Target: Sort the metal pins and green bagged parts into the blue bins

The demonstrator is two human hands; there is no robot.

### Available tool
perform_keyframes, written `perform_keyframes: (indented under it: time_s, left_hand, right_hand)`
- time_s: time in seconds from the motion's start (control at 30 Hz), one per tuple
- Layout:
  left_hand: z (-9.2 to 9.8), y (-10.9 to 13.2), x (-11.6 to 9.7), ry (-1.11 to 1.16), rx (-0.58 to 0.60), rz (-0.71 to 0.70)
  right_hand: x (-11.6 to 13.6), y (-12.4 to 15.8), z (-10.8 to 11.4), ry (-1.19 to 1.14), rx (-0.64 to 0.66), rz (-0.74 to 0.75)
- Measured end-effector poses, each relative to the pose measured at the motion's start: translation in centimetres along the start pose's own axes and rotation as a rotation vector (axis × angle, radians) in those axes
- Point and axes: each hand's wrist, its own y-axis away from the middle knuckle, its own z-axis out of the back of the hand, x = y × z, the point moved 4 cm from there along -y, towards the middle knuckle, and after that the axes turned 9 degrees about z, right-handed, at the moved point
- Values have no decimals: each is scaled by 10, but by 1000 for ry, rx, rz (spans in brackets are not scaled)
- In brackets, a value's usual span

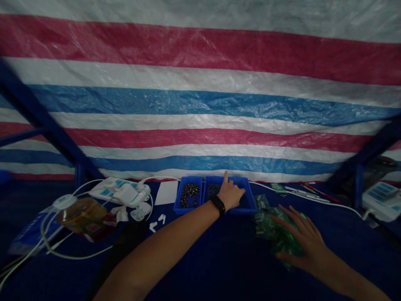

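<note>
My left hand, with a dark band on its wrist, reaches over the blue bins. One finger points toward the back and another sticks out to the right; the rest are partly hidden. Under it lie the middle bin with dark screws and the right-hand blue bin, whose contents I cannot make out. Small brass-coloured metal parts fill part of the left bin. My right hand, fingers spread, is over a pile of clear plastic bags with green contents and partly covers it.
White power strips, looping cables and a drink bottle stand at the left. White earbuds and a white card are left of the bins. Pens and tools lie at back right, before a striped tarp.
</note>
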Motion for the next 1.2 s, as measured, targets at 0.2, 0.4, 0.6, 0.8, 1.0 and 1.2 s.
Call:
perform_keyframes:
  time_s: [0.2, 0.4, 0.6, 0.8, 1.0, 1.2]
  left_hand:
    - [-4, -1, -7, 35, -47, -24]
    - [18, -9, 11, 128, -33, 74]
    - [74, 35, -14, 188, -409, 24]
    - [27, 87, -106, 100, -467, -290]
    - [-16, 103, -122, 282, -288, -246]
    - [-10, 103, -120, 266, -262, -209]
  right_hand:
    - [7, 42, -25, -19, -414, -172]
    - [14, 54, -11, -46, -595, -180]
    - [9, 56, 5, -39, -736, -492]
    - [-5, 55, 3, -15, -698, -446]
    - [-62, 24, -32, 27, -277, -383]
    - [-66, 2, -67, -21, -204, -135]
